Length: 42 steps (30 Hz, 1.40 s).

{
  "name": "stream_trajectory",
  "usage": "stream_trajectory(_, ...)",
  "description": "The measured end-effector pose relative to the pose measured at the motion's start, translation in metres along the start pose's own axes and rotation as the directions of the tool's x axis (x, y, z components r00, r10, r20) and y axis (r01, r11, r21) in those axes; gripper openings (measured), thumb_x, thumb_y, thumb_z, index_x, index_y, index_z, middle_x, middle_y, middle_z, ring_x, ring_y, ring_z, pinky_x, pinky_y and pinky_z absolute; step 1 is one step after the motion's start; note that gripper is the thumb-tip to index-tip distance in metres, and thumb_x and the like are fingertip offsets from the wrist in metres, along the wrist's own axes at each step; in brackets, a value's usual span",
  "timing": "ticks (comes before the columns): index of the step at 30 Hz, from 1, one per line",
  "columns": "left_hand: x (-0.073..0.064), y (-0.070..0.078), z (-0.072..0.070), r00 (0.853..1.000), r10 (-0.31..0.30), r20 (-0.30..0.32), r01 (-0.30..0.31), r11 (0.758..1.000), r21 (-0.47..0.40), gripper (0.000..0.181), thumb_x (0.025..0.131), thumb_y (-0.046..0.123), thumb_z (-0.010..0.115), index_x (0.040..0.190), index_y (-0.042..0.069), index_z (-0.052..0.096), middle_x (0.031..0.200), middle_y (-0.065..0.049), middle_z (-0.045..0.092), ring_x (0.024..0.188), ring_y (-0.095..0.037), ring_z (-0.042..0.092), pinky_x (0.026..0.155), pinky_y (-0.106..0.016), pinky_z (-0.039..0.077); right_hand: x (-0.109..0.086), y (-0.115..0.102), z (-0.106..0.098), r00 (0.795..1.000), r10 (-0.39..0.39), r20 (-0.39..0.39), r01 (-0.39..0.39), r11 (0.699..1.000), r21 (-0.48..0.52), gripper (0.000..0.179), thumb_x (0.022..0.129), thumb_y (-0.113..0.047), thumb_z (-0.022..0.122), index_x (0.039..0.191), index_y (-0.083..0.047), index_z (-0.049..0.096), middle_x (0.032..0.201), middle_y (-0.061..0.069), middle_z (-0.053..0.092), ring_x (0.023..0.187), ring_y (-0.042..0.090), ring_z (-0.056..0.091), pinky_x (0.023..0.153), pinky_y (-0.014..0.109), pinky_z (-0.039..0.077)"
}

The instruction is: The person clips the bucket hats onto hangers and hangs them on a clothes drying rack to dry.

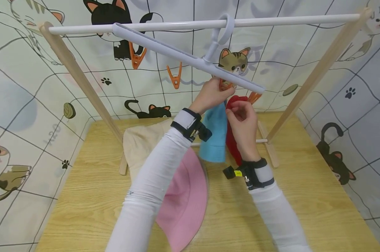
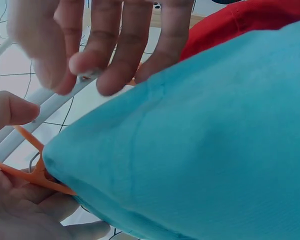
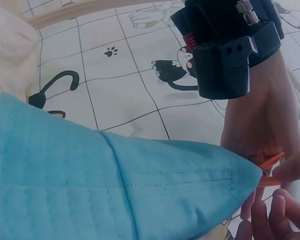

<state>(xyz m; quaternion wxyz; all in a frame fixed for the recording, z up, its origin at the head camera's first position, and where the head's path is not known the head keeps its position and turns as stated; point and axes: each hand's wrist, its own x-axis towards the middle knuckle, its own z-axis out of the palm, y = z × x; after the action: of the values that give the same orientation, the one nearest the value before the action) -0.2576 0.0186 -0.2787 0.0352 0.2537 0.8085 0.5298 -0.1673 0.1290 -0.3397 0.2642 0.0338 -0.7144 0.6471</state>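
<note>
My left hand (image 1: 211, 93) pinches an orange clip (image 2: 37, 172) below the hanger's lower end; the clip's tip meets the gathered top of a light blue cloth hat (image 1: 213, 131), which hangs down from it. In the right wrist view the blue hat (image 3: 115, 170) stretches across to that clip. My right hand (image 1: 244, 122) is beside the hat's upper part, fingers loosely bent, with nothing seen between them. Behind it hangs a red cloth item (image 1: 231, 140), near another orange clip (image 1: 254, 97). The pale hanger (image 1: 177, 52) tilts down to the right.
The hanger hooks over a white rod (image 1: 164, 25) on a wooden-legged rack. Two orange clips (image 1: 136, 57) hang free on its left half. A pink brimmed hat (image 1: 190, 199) and a beige cloth item (image 1: 136, 140) lie on the wooden table (image 1: 73, 206). Cat-printed walls stand around.
</note>
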Motion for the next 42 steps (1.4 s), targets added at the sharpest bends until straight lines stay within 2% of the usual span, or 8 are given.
stream_trajectory(10,0.001,-0.005,0.001,0.999,-0.032,-0.006,0.033,0.999,0.029,0.052,0.093,0.015,0.063,0.139,0.011,0.040,0.126,-0.009,0.055,0.106,-0.020,0.054,0.079,-0.028,0.048,-0.013,0.003,-0.006,0.999,-0.007,0.052,0.004,0.999,0.052,0.029,0.091,-0.001,0.062,0.116,0.010,0.053,0.106,0.025,0.054,0.091,0.020,0.054,0.083,0.025,0.046)
stream_trajectory(17,0.000,-0.015,-0.005,1.000,0.017,0.013,-0.017,1.000,-0.005,0.062,0.092,0.012,0.063,0.146,0.014,0.032,0.139,-0.009,0.047,0.116,-0.019,0.051,0.090,-0.028,0.046,-0.020,0.004,-0.008,0.998,0.008,0.062,-0.010,0.999,0.038,0.028,0.090,0.000,0.062,0.115,0.009,0.053,0.104,0.014,0.057,0.092,0.020,0.054,0.082,0.025,0.046)
stream_trajectory(20,-0.002,-0.022,-0.009,1.000,0.020,0.021,-0.020,0.999,0.028,0.061,0.092,0.014,0.063,0.145,0.013,0.033,0.141,-0.009,0.044,0.120,-0.017,0.047,0.095,-0.030,0.042,-0.024,0.001,-0.010,0.997,0.017,0.071,-0.021,0.999,0.047,0.028,0.090,0.002,0.061,0.115,0.011,0.053,0.101,0.007,0.057,0.093,0.021,0.054,0.082,0.025,0.046)
stream_trajectory(23,-0.006,-0.027,-0.014,0.999,-0.001,0.053,-0.003,0.997,0.073,0.064,0.092,0.021,0.063,0.147,0.011,0.031,0.147,-0.008,0.038,0.127,-0.016,0.041,0.100,-0.029,0.036,-0.027,-0.001,-0.012,0.996,0.036,0.085,-0.041,0.998,0.050,0.027,0.091,0.002,0.061,0.115,0.010,0.053,0.101,0.003,0.057,0.094,0.021,0.054,0.084,0.025,0.046)
stream_trajectory(28,-0.012,-0.035,-0.023,0.989,-0.055,0.138,0.040,0.994,0.105,0.075,0.093,0.031,0.063,0.152,0.011,0.020,0.153,-0.009,0.029,0.134,-0.015,0.032,0.106,-0.031,0.031,-0.030,0.006,-0.016,0.994,0.066,0.089,-0.069,0.997,0.036,0.028,0.092,-0.001,0.061,0.117,0.008,0.052,0.109,0.015,0.056,0.099,0.020,0.052,0.089,0.026,0.045)
stream_trajectory(32,-0.017,-0.041,-0.027,0.982,-0.091,0.168,0.071,0.990,0.121,0.081,0.092,0.037,0.063,0.153,0.013,0.015,0.156,-0.010,0.023,0.138,-0.017,0.027,0.109,-0.035,0.028,-0.034,0.010,-0.018,0.992,0.088,0.086,-0.089,0.996,0.010,0.030,0.091,-0.002,0.062,0.118,0.007,0.052,0.111,0.013,0.056,0.100,0.019,0.052,0.090,0.026,0.044)
stream_trajectory(37,-0.026,-0.052,-0.032,0.973,-0.120,0.195,0.095,0.986,0.136,0.089,0.091,0.038,0.065,0.154,0.013,0.008,0.160,-0.008,0.009,0.143,-0.017,0.015,0.112,-0.036,0.023,-0.036,0.014,-0.020,0.991,0.100,0.093,-0.100,0.995,-0.001,0.031,0.091,-0.003,0.063,0.118,0.007,0.052,0.113,0.012,0.056,0.102,0.021,0.053,0.090,0.026,0.045)
stream_trajectory(42,-0.038,-0.068,-0.036,0.956,-0.145,0.256,0.119,0.986,0.113,0.091,0.090,0.035,0.066,0.154,0.013,0.005,0.159,-0.009,0.011,0.143,-0.021,0.014,0.112,-0.040,0.023,-0.037,0.018,-0.024,0.989,0.122,0.083,-0.122,0.993,-0.006,0.031,0.091,-0.004,0.064,0.118,0.005,0.052,0.114,0.010,0.056,0.105,0.025,0.053,0.090,0.026,0.045)
